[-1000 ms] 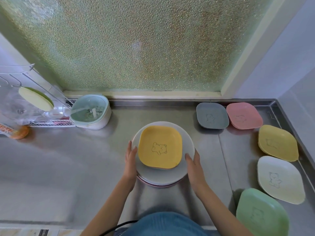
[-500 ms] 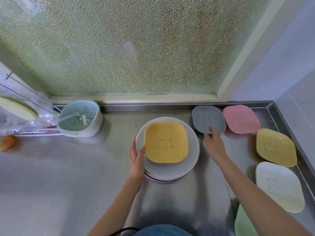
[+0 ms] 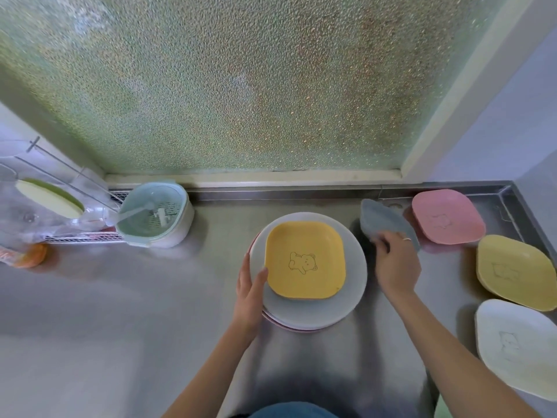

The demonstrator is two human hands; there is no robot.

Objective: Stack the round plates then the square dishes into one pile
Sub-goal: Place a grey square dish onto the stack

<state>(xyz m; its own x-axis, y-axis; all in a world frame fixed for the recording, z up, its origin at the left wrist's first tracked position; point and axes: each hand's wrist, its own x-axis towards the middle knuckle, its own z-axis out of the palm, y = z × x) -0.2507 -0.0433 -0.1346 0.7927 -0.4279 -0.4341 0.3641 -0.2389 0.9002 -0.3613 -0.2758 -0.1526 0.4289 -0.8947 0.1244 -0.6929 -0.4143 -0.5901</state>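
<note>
From the head view, I have the right hand [image 3: 397, 263] pinching the near edge of the grey square dish [image 3: 384, 222], which is tipped up off the steel surface [image 3: 120, 312] just right of the pile. The left hand [image 3: 249, 289] rests spread against the left rim of the round plates [image 3: 355, 285], thumb on top. An orange square dish [image 3: 305, 259] with a bear outline already sits on them. I judge these dishes light, stiff plastic with smooth matte faces and rounded corners, so a rim pinch should carry one, though it may slide on the slick plate below. The pink dish [image 3: 447, 218], yellow dish [image 3: 515, 271] and white dish [image 3: 518, 346] lie flat along the right edge.
</note>
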